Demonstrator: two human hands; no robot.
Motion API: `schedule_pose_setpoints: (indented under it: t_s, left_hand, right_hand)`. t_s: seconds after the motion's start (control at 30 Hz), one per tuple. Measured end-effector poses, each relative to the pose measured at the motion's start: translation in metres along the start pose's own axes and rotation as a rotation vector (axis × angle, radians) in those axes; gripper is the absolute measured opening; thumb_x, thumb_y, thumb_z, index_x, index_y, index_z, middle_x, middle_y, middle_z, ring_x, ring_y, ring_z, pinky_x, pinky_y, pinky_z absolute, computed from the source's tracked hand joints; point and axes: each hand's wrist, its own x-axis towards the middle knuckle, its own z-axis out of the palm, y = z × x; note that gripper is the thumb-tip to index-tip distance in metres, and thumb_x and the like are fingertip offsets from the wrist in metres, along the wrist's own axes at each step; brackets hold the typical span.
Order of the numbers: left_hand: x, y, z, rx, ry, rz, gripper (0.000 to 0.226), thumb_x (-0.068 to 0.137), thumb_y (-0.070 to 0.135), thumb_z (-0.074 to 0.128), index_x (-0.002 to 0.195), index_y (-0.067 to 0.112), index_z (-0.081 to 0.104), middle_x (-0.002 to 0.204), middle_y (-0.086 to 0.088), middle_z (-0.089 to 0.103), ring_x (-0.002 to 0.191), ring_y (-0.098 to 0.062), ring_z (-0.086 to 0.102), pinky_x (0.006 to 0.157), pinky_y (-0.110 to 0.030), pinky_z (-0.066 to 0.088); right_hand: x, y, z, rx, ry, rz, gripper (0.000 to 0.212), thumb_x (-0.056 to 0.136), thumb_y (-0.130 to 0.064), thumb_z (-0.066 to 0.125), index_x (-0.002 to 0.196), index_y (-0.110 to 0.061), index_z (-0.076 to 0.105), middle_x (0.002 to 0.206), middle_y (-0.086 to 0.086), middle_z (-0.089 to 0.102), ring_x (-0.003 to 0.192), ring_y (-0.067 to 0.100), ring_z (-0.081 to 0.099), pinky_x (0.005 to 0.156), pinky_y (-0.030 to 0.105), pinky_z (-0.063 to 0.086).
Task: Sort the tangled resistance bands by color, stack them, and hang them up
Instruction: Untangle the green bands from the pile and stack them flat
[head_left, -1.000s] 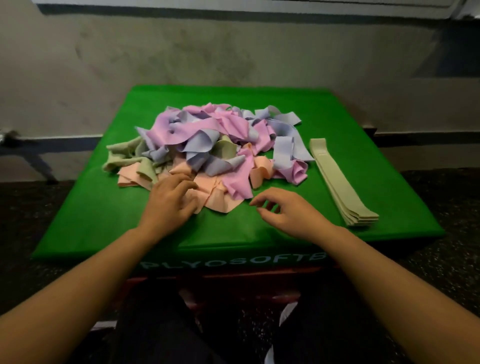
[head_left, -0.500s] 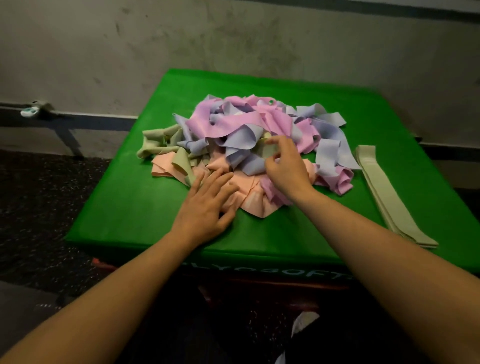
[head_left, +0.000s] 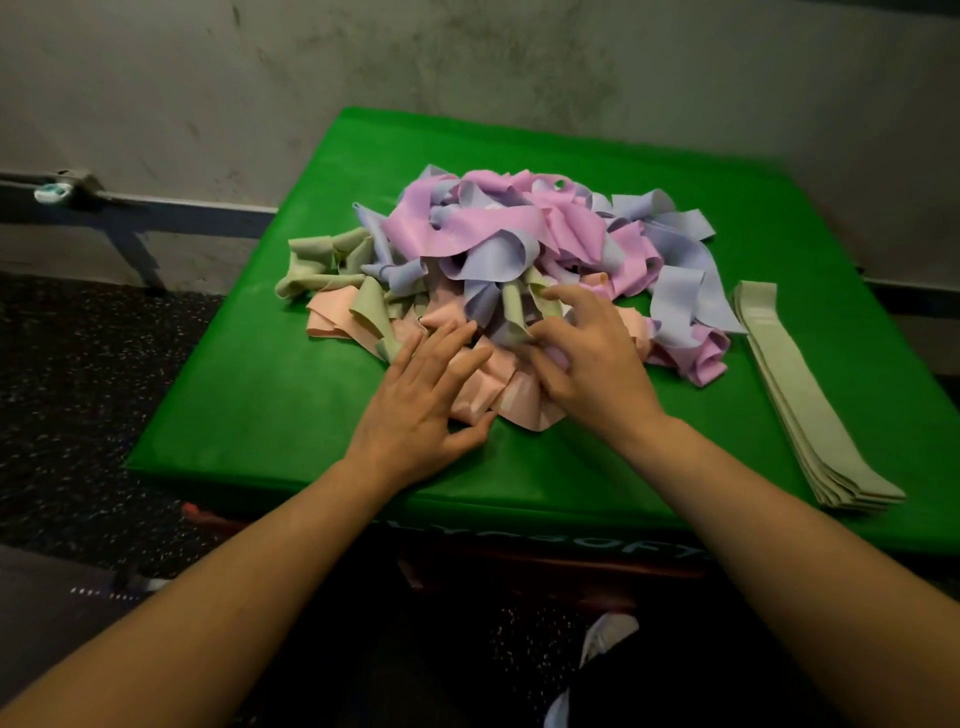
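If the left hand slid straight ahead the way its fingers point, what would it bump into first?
The left hand already rests on the peach bands at the pile's near edge. Its fingers point up and right, so it would probably push next into the green band and lilac loops, though depth is hard to judge.

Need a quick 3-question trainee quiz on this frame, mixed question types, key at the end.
1. True or false: a flat stack of green bands already lies on the green pad, apart from the tangled pile.
2. Which hand works a green band at the pile's near edge?
A. left hand
B. right hand
C. neither
3. Fill in: the left hand rests flat on the ____-coloured bands.

Key: 1 true; 2 B; 3 peach.
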Motion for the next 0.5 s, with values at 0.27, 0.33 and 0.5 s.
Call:
schedule_pose_setpoints:
  t_s: [0.27,0.33,0.5]
  left_hand:
    - [-0.001,0.000,-0.001,-0.046,-0.014,0.021,0.083,0.083,0.054,0.067,0.149,0.018,0.032,0.159,-0.009,0.031,0.149,-0.020,0.025,0.122,-0.051,0.020]
    - [0.002,0.002,-0.001,-0.079,0.009,0.027,0.085,0.082,0.053,0.070,0.149,0.019,0.031,0.158,-0.009,0.032,0.149,-0.021,0.026,0.121,-0.051,0.021]
    - [0.017,0.018,0.006,-0.144,0.090,0.010,0.088,0.078,0.048,0.075,0.147,0.018,0.031,0.157,-0.011,0.032,0.148,-0.026,0.029,0.117,-0.057,0.026]
  right_hand:
    - [-0.032,-0.038,-0.046,0.738,-0.029,0.376,0.017,0.092,-0.008,0.066,0.088,-0.024,0.061,0.113,-0.022,0.059,0.105,-0.009,0.056,0.089,0.012,0.043]
    - [-0.037,-0.041,-0.054,0.877,0.017,0.421,0.031,0.091,-0.006,0.069,0.087,-0.035,0.061,0.092,-0.012,0.063,0.084,-0.002,0.056,0.078,0.014,0.043]
    - [-0.048,-0.038,-0.068,0.999,0.178,0.610,0.029,0.088,0.003,0.061,0.076,-0.020,0.049,0.066,-0.017,0.050,0.066,0.004,0.044,0.067,0.021,0.043]
